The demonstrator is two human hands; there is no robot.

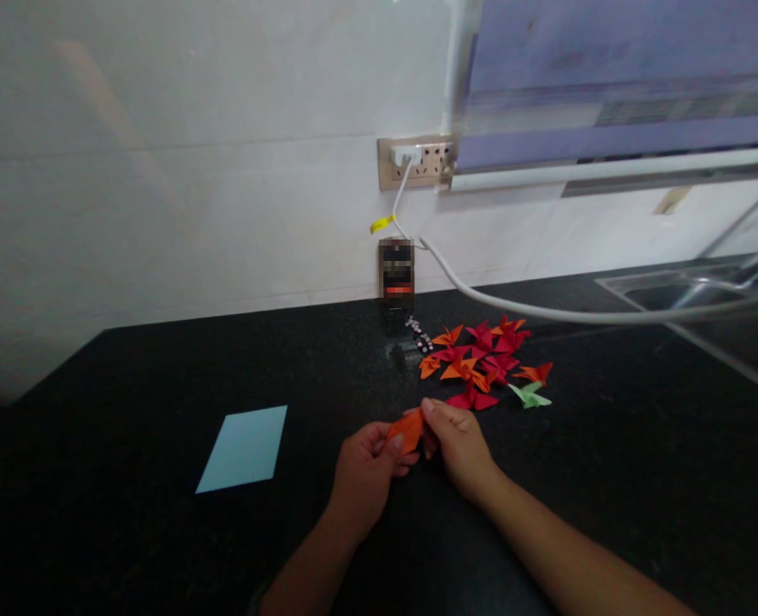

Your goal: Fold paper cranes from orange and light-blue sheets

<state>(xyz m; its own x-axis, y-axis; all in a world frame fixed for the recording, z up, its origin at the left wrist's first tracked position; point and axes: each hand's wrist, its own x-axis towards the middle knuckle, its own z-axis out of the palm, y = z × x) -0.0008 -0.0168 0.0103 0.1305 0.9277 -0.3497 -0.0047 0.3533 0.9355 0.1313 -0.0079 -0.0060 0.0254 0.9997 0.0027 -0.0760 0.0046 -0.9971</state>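
Note:
Between both hands is a small folded piece of orange paper [405, 432], held a little above the black counter. My left hand [367, 466] pinches its left and lower side, thumb on top and fingers beneath. At the upper right corner, my right hand [459, 441] grips the paper between thumb and fingers. Just beyond the right hand lie several folded paper cranes in red and orange [482, 364], plus a light green paper crane [530, 395]. Off to the left, a flat light blue paper square [245, 449] rests on the counter.
A phone [396, 274] leans against the tiled wall, with a beaded strap [419, 334] before it. A white cable [513, 305] runs from the wall socket [416, 161] across to the right. The sink [680, 295] is at the far right of the black counter [128, 547].

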